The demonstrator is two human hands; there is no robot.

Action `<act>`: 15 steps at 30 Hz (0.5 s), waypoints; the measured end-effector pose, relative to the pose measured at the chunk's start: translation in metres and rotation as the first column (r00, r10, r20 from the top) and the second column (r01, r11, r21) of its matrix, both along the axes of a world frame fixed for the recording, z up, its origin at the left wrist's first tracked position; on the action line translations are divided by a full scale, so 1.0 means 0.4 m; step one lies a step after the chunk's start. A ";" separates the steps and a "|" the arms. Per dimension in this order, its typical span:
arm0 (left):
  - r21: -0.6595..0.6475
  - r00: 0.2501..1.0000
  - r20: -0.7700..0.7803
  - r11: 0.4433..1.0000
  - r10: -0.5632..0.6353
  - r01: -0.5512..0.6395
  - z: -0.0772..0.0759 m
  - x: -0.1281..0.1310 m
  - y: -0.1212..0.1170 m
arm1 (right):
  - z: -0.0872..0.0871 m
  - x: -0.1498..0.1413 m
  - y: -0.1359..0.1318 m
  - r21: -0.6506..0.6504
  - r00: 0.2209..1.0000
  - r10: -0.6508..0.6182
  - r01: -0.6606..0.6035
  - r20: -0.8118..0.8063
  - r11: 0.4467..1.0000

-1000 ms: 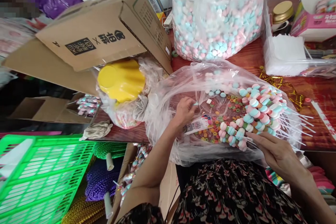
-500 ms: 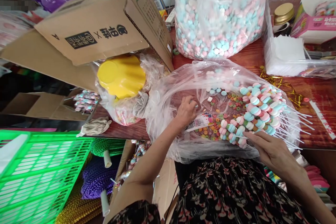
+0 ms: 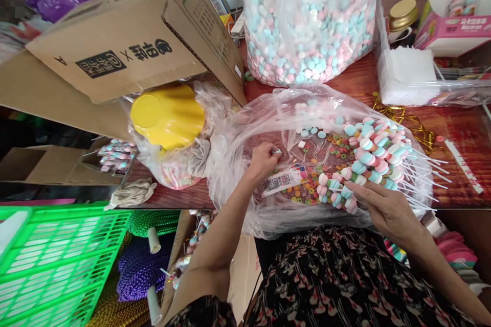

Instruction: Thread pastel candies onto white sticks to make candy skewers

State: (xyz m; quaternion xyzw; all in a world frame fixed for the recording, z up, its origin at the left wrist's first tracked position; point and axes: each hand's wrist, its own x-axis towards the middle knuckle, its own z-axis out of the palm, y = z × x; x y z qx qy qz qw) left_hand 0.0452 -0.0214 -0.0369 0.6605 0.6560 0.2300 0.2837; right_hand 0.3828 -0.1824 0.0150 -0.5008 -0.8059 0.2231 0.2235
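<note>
Hands: they are well apart, one to the left of the skewer pile (image 3: 379,150) and one at its near side
Left hand (image 3: 264,161): the fingertips are pressed together on a small pale piece (image 3: 277,153), well to the left of the skewer pile
Right hand (image 3: 387,209): the fingers are closed on a thin white stick (image 3: 338,190), at the near side of the skewer pile; the grip is partly hidden
Skewer pile: pink, blue and white sweets on sticks, bare ends pointing to the right, lying on clear plastic (image 3: 233,145)
Coloured rings (image 3: 298,195): scattered just left of the skewer pile
Printed label (image 3: 284,180): flat, farther left of the skewer pile
Sweets bag (image 3: 310,30): large and full, behind the skewer pile
Yellow bowl (image 3: 172,117): bottom turned upward, well to the left of the skewer pile
Plastic tray (image 3: 408,93): behind the skewer pile, to its right
</note>
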 end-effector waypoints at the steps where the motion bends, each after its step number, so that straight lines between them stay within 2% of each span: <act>1: -0.009 1.000 -0.001 1.000 0.006 -0.006 -0.009 -0.002 -0.003 | -0.004 0.000 -0.001 0.000 1.000 0.006 -0.006 0.008 1.000; 3: -0.031 0.999 0.036 1.000 -0.001 0.002 -0.021 -0.007 -0.013 | -0.012 0.000 -0.004 0.006 1.000 0.020 -0.020 0.024 1.000; 5: 0.028 0.998 0.006 0.998 -0.062 0.062 -0.023 -0.009 -0.026 | -0.019 -0.002 -0.006 0.011 0.999 0.028 -0.029 0.033 1.000; 9: 0.168 0.934 -0.274 0.945 -0.228 0.280 -0.017 0.000 -0.056 | -0.020 -0.018 -0.005 0.014 1.000 -0.001 0.000 0.004 1.000; 11: 0.180 0.912 -0.319 0.928 -0.258 0.326 -0.015 0.002 -0.068 | -0.017 -0.032 0.000 0.018 0.999 -0.027 0.027 -0.018 0.999; 13: 0.184 0.932 -0.253 0.933 -0.260 0.310 -0.008 0.002 -0.079 | -0.015 -0.049 0.006 0.029 0.999 -0.039 0.040 -0.021 0.999; 15: 0.185 0.977 -0.054 0.959 -0.208 0.215 0.011 0.008 -0.095 | -0.013 -0.068 0.013 0.043 0.999 -0.045 0.045 -0.004 0.998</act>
